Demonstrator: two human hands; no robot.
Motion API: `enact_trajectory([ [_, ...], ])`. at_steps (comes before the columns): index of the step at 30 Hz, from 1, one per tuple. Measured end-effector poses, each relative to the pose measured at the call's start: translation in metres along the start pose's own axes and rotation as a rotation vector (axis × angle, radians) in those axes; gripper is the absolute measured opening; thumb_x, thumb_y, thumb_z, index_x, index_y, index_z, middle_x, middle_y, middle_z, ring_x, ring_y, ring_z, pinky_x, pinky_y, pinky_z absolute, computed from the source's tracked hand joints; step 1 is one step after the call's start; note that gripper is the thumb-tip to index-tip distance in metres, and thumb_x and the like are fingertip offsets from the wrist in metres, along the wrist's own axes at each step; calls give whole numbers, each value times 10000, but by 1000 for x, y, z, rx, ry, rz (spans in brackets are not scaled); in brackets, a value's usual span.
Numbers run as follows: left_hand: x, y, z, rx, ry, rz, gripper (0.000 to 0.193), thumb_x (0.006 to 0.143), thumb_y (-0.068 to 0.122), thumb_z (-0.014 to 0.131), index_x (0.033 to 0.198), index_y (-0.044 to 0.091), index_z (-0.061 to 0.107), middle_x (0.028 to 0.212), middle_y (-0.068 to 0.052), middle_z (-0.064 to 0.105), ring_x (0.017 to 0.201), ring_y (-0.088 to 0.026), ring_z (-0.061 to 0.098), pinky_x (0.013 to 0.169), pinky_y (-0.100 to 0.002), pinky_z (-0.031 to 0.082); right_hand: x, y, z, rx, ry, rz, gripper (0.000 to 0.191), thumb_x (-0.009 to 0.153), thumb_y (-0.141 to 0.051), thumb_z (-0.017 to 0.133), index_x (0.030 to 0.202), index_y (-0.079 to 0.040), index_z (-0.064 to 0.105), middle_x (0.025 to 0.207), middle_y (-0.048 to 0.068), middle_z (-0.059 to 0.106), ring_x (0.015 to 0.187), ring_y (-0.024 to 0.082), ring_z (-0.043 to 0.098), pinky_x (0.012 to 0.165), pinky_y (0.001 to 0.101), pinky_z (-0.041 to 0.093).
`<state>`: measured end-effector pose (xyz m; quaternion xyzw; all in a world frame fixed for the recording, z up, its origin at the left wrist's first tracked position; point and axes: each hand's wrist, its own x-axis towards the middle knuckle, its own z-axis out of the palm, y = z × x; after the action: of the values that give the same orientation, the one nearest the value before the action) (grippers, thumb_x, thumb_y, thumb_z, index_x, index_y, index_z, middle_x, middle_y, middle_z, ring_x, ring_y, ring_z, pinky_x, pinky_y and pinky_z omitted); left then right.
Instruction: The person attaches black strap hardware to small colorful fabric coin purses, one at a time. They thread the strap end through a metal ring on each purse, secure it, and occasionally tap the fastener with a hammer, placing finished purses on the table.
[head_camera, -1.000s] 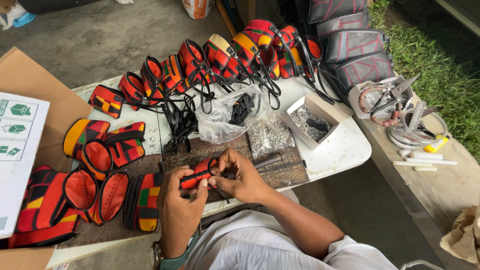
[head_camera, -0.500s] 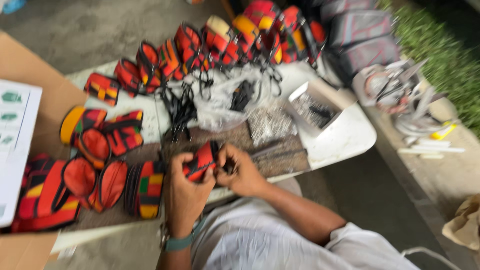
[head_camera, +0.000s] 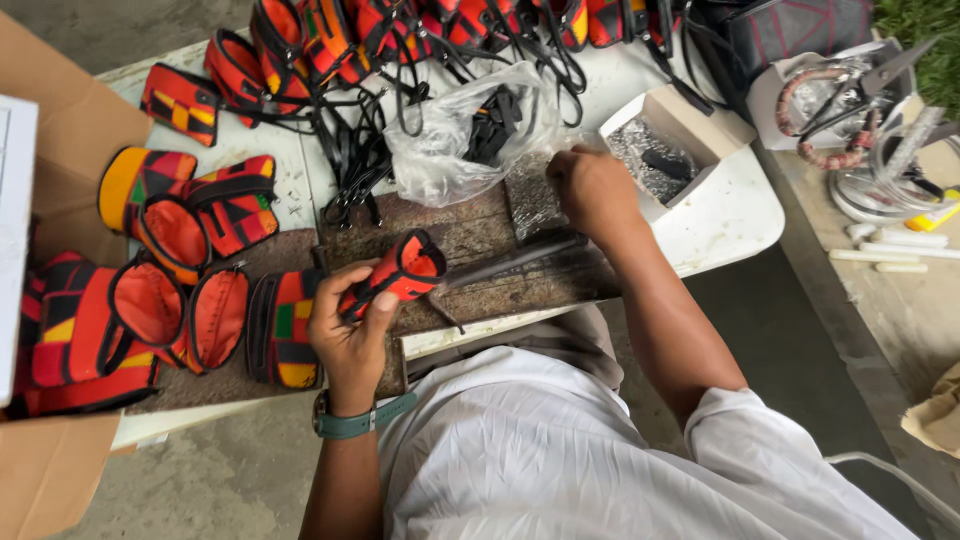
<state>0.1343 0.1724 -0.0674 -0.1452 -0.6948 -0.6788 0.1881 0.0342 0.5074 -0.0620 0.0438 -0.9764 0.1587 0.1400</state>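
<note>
My left hand (head_camera: 350, 325) grips a small red and black patterned pouch (head_camera: 400, 272) above a dark wooden board (head_camera: 480, 250) on the white table (head_camera: 730, 215). My right hand (head_camera: 592, 188) has reached out to a clear plastic bag of small metal parts (head_camera: 535, 195), fingers curled down on it; what it holds is hidden. A dark metal tool (head_camera: 510, 262) lies on the board between the two hands. A teal watch (head_camera: 355, 423) sits on my left wrist.
Several red, orange and black pouches (head_camera: 150, 290) lie at the left, more in a row (head_camera: 400, 30) along the far edge. A clear bag of black parts (head_camera: 470, 130), an open box of small hardware (head_camera: 665, 155), black straps (head_camera: 350, 160) and a cardboard box (head_camera: 50, 150) surround the board.
Both hands held the pouch together before. Now my right hand has let go and moved right and forward to the bag of metal parts, while the left keeps the pouch.
</note>
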Motion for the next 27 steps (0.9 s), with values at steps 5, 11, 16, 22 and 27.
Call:
enact_trajectory([
  [5,3,-19,0,-122,156,-52,293,1067,243,669,1235,8,621,1152,-59,667,1031,-109,612,931,-265,512,18,8,24,-97,-166,24,211,890,-311,712,1040,-164,715,1048,139,698,898,394,691,732,509,553],
  [11,20,-27,8,-318,259,-28,234,1063,116,668,1243,-5,579,1169,-98,651,1050,-134,599,971,-290,488,9,4,12,-3,-167,27,131,915,-293,695,969,-179,730,1032,104,715,919,360,705,767,487,555],
  [16,28,-19,19,-404,254,-50,362,998,81,634,1326,35,489,1258,-146,672,1152,-192,633,1095,-341,485,10,1,4,11,-203,24,149,880,-327,715,948,-197,743,995,102,728,903,349,703,741,485,550],
  [22,33,-19,24,-130,211,-10,344,990,31,638,1298,21,485,1313,-151,656,1229,-205,599,1133,-350,451,16,-1,2,-49,-280,-2,134,935,-281,662,965,-160,712,1010,111,731,905,353,704,733,492,550],
  [27,33,-17,22,67,194,47,264,988,38,665,1231,11,563,1292,-124,667,1210,-208,598,1121,-353,456,11,1,-8,77,-167,-57,120,907,-200,696,983,-108,694,930,165,725,887,376,692,767,491,540],
])
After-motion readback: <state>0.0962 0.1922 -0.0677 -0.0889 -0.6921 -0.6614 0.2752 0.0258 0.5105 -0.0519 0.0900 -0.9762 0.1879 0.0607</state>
